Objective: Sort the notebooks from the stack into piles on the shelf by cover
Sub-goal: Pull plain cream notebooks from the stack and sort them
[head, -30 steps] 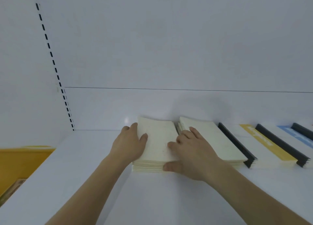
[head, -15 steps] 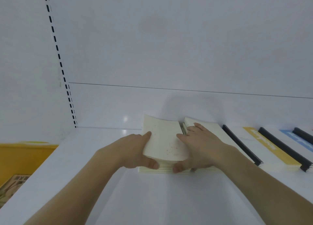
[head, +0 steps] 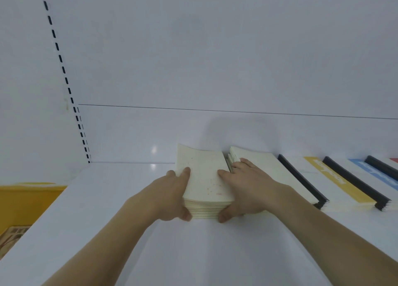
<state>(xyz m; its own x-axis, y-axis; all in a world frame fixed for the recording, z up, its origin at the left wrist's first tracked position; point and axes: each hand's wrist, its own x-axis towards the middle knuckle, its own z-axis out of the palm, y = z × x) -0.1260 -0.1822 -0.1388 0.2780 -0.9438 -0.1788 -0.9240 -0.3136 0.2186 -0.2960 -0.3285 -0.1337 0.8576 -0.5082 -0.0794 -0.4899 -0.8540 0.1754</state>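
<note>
A white shelf (head: pixel 120 199) runs across the view, backed by a white panel with a slotted upright (head: pixel 64 76) at the far left. Near the middle lies a stack of cream notebooks (head: pixel 204 184). The left hand (head: pixel 170 193) grips its left edge, thumb at the near corner, fingers on the top cover. The right hand (head: pixel 243 188) holds the right edge, its fingers reaching onto a second cream pile (head: pixel 269 169) just beside it. To the right lie piles with black spines, one with a yellow band (head: pixel 336 180) and one with a blue band (head: pixel 374 173). A yellow bin (head: pixel 28 201) sits low at the left.
</note>
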